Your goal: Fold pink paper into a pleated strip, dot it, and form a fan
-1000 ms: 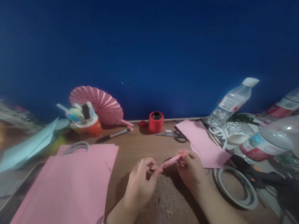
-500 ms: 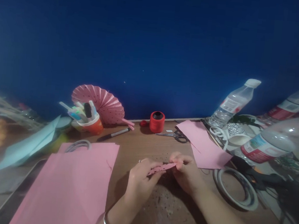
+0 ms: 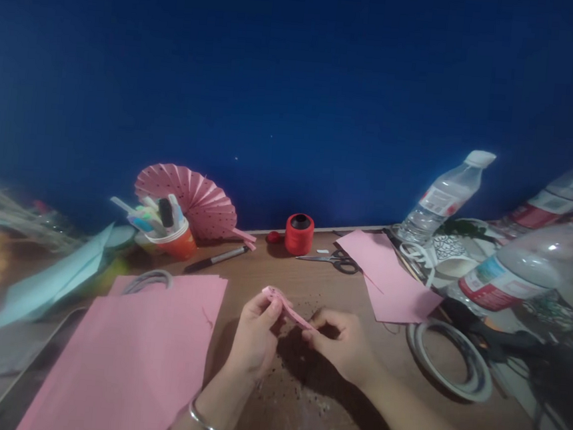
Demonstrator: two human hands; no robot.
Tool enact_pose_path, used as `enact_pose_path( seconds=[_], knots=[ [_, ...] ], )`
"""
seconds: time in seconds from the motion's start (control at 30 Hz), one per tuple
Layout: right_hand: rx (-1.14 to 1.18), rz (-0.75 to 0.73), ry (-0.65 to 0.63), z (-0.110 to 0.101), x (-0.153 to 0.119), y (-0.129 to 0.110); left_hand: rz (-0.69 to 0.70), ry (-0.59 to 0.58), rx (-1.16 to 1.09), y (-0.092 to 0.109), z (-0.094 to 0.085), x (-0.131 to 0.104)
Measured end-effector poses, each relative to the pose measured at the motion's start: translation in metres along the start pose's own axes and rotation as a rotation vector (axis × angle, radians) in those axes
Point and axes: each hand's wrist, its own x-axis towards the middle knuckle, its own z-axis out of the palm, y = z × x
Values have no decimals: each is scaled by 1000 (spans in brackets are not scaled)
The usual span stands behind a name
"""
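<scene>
A narrow folded strip of pink dotted paper [image 3: 291, 309] is held above the wooden table, slanting down to the right. My left hand [image 3: 257, 333] is closed on its left end, with the thumb on top. At its right end, my right hand [image 3: 338, 340] pinches the tip between thumb and fingers. Beyond the hands stands a spool of red thread [image 3: 299, 234], with scissors [image 3: 335, 260] to its right. Dark specks are scattered on the table around and below the hands.
Pink sheets [image 3: 138, 356] lie at the left, under a grey coil. A pink paper fan [image 3: 192, 197] leans behind a cup of pens [image 3: 177, 239]. At the right are a cut pink sheet [image 3: 389, 277], a tape roll [image 3: 454, 360] and bottles [image 3: 443, 195].
The pink strip has turned, its left end now raised and its right end lower. My left hand has rotated and shifted left; my right hand has moved slightly down and left.
</scene>
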Motion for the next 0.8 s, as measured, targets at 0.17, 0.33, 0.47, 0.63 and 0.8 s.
enact_pose_path(
  seconds=[0.17,0.33,0.47,0.63,0.8],
  knots=[
    [-215,-153,129,3,-6,-2,-43,7,-170,-3,5,-2],
    [-311,-318,161,7,-10,-4,-125,48,-314,-5,8,-3],
    [-353,-382,114,7,-10,-4,-143,-7,-439,-4,8,-6],
    [-402,-413,115,5,-11,-5,-162,6,-427,0,6,-3],
    [-417,-443,116,6,-11,-5,-122,45,-455,0,1,2]
  ],
)
